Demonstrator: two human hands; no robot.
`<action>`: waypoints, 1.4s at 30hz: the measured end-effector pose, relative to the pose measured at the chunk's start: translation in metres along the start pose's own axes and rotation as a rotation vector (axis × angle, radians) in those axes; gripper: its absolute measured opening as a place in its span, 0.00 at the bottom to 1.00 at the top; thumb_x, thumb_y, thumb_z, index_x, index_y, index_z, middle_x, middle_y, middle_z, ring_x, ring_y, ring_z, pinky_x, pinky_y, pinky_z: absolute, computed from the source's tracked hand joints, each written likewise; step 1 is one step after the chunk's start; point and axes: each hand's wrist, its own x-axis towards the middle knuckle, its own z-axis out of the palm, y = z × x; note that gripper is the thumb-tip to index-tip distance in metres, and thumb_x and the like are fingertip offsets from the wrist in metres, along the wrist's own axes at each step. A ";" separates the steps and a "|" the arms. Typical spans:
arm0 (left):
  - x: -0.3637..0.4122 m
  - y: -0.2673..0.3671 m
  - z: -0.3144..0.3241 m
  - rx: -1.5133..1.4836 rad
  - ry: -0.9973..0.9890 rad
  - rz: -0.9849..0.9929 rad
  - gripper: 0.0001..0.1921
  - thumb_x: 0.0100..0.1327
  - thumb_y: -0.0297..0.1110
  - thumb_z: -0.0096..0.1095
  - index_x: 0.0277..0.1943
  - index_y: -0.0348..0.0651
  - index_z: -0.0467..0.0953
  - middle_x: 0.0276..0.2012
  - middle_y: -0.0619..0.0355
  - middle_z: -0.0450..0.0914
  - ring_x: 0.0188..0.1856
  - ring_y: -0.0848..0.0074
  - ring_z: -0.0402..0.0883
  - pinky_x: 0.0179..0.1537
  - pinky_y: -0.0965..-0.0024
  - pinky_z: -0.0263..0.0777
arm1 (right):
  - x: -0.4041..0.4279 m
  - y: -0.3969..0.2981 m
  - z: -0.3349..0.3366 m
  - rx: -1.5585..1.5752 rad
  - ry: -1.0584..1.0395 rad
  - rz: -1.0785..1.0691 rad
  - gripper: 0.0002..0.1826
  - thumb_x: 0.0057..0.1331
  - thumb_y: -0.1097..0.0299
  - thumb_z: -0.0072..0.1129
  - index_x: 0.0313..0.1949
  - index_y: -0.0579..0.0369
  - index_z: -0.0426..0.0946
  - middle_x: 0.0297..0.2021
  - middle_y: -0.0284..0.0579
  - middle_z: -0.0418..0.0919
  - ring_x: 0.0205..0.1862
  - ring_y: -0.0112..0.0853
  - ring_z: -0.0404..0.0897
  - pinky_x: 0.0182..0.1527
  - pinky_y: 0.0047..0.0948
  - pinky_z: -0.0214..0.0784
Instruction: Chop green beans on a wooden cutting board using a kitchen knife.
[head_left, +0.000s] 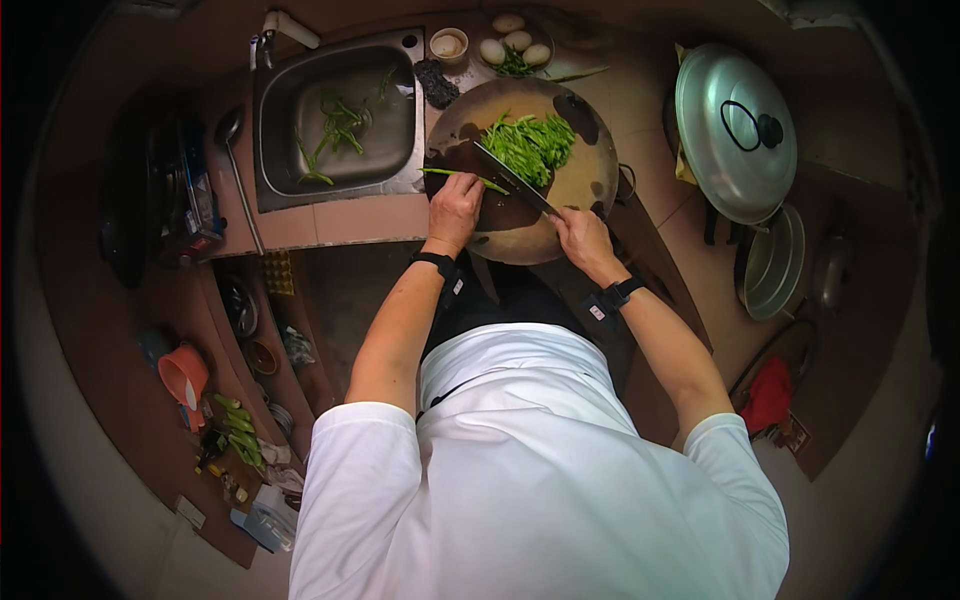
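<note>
My right hand (585, 238) grips the handle of a kitchen knife (514, 178), whose blade slants up and left over a round wooden cutting board (517, 238). My left hand (455, 210) holds a long green vegetable pod (491, 185) near the board's left edge, the pod's right end close to the blade. A heap of sliced green pieces (529, 146) lies on the upper part of the board, just beyond the knife. Uncut green pods (339, 124) rest in the steel sink (300, 82) on the left.
Beyond the board are a bowl of eggs and greens (514, 51), a small cup (448, 45) and a dark scouring pad (436, 84). A ladle (241, 180) lies left of the sink. A large lidded pot (731, 165) and a metal pan (776, 262) stand at right.
</note>
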 end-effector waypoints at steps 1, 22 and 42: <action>0.000 -0.001 0.000 0.000 0.000 0.000 0.06 0.61 0.24 0.69 0.41 0.36 0.85 0.43 0.53 0.84 0.49 0.59 0.85 0.47 0.60 0.82 | -0.002 -0.002 -0.005 0.000 0.000 0.000 0.13 0.74 0.62 0.59 0.41 0.57 0.86 0.33 0.62 0.85 0.38 0.61 0.85 0.43 0.58 0.77; 0.000 -0.002 0.001 -0.044 -0.007 -0.018 0.06 0.65 0.25 0.68 0.43 0.37 0.85 0.45 0.52 0.84 0.48 0.56 0.84 0.47 0.57 0.81 | -0.007 -0.001 -0.006 0.058 -0.030 0.048 0.13 0.74 0.60 0.59 0.40 0.57 0.85 0.32 0.62 0.85 0.37 0.62 0.84 0.43 0.58 0.77; -0.003 0.006 0.003 -0.006 -0.047 0.030 0.10 0.59 0.23 0.68 0.44 0.37 0.85 0.47 0.53 0.84 0.51 0.59 0.84 0.49 0.60 0.83 | 0.001 0.002 -0.010 0.124 -0.021 -0.004 0.15 0.74 0.60 0.59 0.38 0.59 0.84 0.31 0.63 0.83 0.38 0.63 0.83 0.42 0.58 0.74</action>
